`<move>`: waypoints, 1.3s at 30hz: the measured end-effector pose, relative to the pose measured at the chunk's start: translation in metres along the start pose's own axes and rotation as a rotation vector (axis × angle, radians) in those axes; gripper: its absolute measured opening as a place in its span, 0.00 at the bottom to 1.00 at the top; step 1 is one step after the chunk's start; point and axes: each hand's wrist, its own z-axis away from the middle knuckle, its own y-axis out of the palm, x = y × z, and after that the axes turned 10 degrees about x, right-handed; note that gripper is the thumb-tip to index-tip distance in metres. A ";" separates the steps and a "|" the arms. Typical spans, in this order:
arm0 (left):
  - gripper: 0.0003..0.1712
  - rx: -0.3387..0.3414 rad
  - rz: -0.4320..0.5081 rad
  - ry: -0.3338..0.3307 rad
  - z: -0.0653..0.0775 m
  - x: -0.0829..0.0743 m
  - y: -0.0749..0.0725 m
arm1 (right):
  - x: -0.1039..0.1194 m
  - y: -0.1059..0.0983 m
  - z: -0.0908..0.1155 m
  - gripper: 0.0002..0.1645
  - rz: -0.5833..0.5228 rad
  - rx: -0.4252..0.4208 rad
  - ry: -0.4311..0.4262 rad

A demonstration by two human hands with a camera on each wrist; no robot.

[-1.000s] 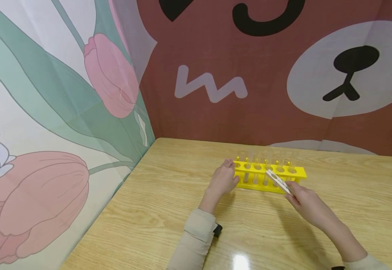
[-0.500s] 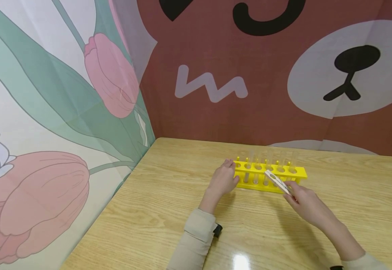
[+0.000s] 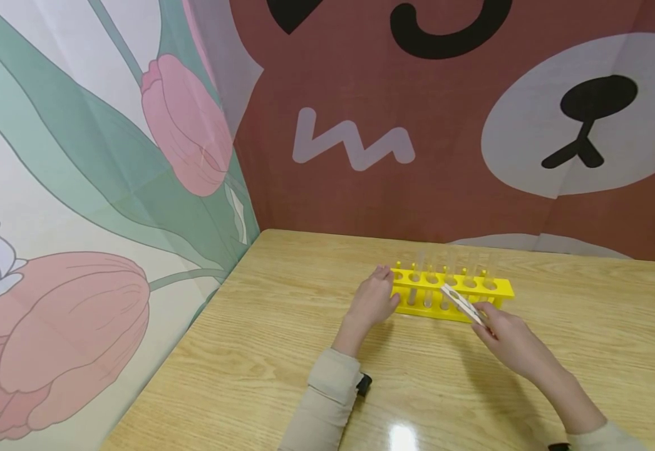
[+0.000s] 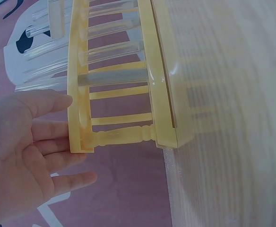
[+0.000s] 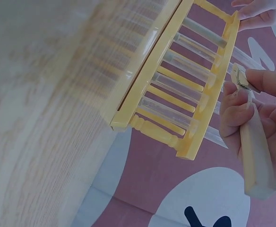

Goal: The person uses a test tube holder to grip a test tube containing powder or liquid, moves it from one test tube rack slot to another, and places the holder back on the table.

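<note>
Wood-grain worktop (image 3: 237,338) spreads left of left grip (image 3: 370,299), rounded corner behind. Left grip: thumb and fingers pinch left end of glossy yellow rack (image 4: 74,113), which runs right: holed rail, turned end posts. Clear tubes (image 4: 113,52) upright in holes, between grips. Slim pale clamp (image 5: 257,149), metal spring (image 5: 242,80), slants from pinching right grip (image 3: 510,338) toward rack's front edge; more worktop right.

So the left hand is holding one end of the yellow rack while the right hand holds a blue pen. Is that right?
Almost: the right hand holds a pale clip, not a blue pen, as the right wrist view shows. The left hand is indeed holding one end of the yellow rack.
</note>
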 end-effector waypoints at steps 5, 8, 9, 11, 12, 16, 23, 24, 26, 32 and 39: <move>0.24 -0.005 -0.005 0.003 0.000 0.000 0.000 | 0.000 0.000 -0.001 0.20 -0.009 0.006 0.002; 0.24 -0.007 -0.010 0.005 0.000 0.000 0.000 | 0.000 0.000 -0.001 0.20 -0.011 0.010 0.006; 0.24 -0.006 -0.010 0.005 0.000 0.000 0.000 | 0.000 0.000 -0.001 0.20 -0.011 0.011 0.007; 0.24 -0.005 -0.006 0.007 0.000 0.000 0.000 | 0.000 0.000 -0.001 0.20 -0.012 0.009 0.006; 0.24 -0.005 -0.005 0.007 0.000 0.000 0.000 | 0.000 0.000 -0.002 0.20 -0.012 0.007 0.005; 0.25 -0.005 -0.001 0.009 0.000 0.000 0.000 | 0.001 0.000 -0.002 0.20 -0.004 -0.006 -0.005; 0.24 -0.015 -0.005 0.014 0.000 0.001 0.000 | 0.002 0.000 -0.003 0.21 0.004 -0.010 -0.009; 0.24 -0.017 -0.005 0.015 0.000 0.001 0.000 | 0.002 0.000 -0.004 0.21 0.003 -0.010 -0.010; 0.24 -0.020 -0.005 0.017 0.001 0.000 0.000 | 0.002 0.000 -0.004 0.21 0.004 -0.012 -0.014; 0.24 -0.016 -0.014 0.016 0.001 0.000 0.000 | 0.003 0.001 -0.003 0.21 0.002 -0.019 -0.035; 0.24 -0.012 -0.003 0.015 0.001 -0.001 -0.001 | 0.004 0.000 -0.004 0.21 0.002 -0.012 -0.026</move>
